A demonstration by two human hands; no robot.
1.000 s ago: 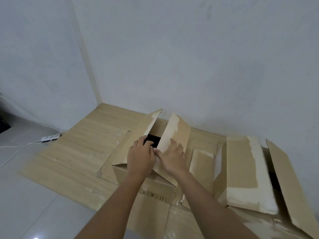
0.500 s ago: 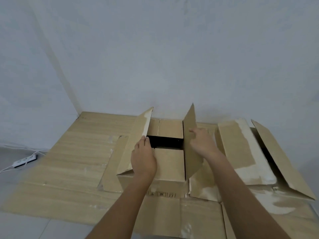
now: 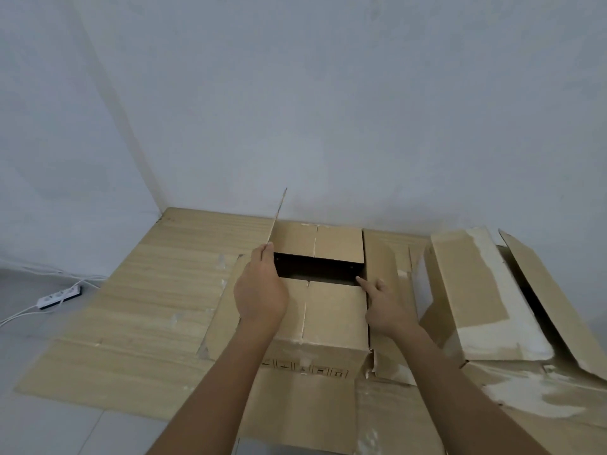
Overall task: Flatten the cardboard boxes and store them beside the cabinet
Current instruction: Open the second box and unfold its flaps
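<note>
A brown cardboard box (image 3: 331,323) stands on the floor in front of me, its top partly open with a dark gap between the inner flaps. My left hand (image 3: 261,290) holds the left outer flap (image 3: 277,215), which stands upright and is seen edge-on. My right hand (image 3: 382,307) presses flat on the right outer flap (image 3: 382,257), folded down outward, fingers at the box's right edge. A second, larger box (image 3: 476,297) lies to the right with its flaps spread open.
Flat cardboard sheets (image 3: 138,310) cover the floor under and around the boxes. White walls meet in a corner behind at the left. A white power strip (image 3: 59,296) with cables lies on the grey tiles at far left.
Both outer flaps were spread apart. The left flap rose to vertical and the right flap swung from upright down flat to the right under my right hand. The camera view shifted right.
</note>
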